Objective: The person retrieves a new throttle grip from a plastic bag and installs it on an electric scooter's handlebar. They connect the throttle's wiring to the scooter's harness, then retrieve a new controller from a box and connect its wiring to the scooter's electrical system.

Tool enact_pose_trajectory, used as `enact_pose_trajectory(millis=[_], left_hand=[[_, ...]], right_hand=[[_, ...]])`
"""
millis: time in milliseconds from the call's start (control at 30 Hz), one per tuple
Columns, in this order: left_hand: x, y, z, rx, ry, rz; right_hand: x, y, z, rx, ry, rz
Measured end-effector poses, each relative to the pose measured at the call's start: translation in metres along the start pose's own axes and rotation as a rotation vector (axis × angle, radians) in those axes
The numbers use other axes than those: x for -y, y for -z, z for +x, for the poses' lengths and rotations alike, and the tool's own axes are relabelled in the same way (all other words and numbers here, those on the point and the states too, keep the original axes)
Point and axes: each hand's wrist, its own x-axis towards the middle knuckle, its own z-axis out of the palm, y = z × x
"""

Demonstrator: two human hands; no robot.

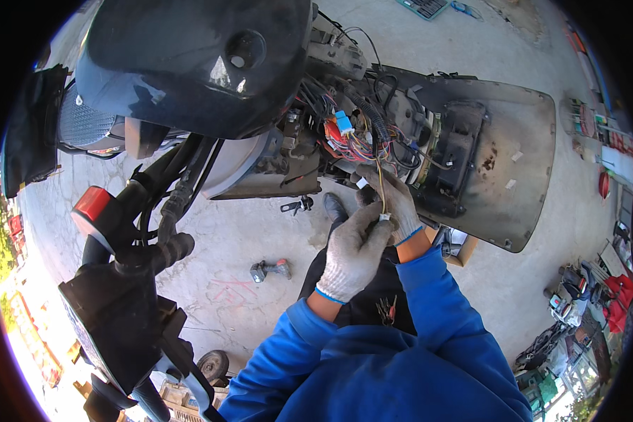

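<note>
Both my hands wear whitish work gloves with blue cuffs and meet in front of an opened vehicle body. My left hand [349, 259] is closed, its thumb and fingers pinching a small white wire connector [385, 217]. Yellowish wires [381, 184] run from that connector up to a tangled wiring harness [355, 144]. Beside and partly behind the connector, my right hand [399, 209] is closed about the wires, though its grip is partly hidden. A second white connector [362, 183] shows at its fingertips. Higher up, a light-blue connector [343, 122] sits among red and multicoloured wires.
A glossy black body cover [197, 63] overhangs the upper left, with handlebars [144, 260] below it. To the right lies a large grey panel [517, 162]. A power tool [269, 270] and a small black part [297, 205] rest on the concrete floor. Near my right forearm stands a cardboard box [464, 252].
</note>
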Motion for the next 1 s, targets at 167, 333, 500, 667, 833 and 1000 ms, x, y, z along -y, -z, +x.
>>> enact_pose_trajectory(millis=[167, 333, 500, 667, 833, 1000], left_hand=[[0.002, 0.031, 0.003, 0.011, 0.049, -0.104], [-0.003, 0.037, 0.003, 0.019, 0.093, -0.193], [0.001, 0.037, 0.006, 0.034, 0.095, -0.190], [-0.003, 0.030, 0.006, 0.004, 0.066, -0.125], [-0.001, 0.029, 0.005, 0.008, 0.079, -0.079], [0.010, 0.023, 0.010, -0.002, 0.012, -0.068]], right_hand=[[0.007, 0.011, -0.032, 0.118, 0.074, 0.077], [0.024, 0.012, -0.047, 0.181, 0.083, 0.087], [0.032, 0.013, -0.049, 0.242, 0.083, 0.110], [0.033, 0.013, -0.055, 0.218, 0.108, 0.144], [0.036, 0.014, -0.059, 0.198, 0.119, 0.152], [0.045, 0.008, -0.064, 0.139, 0.095, 0.015]])
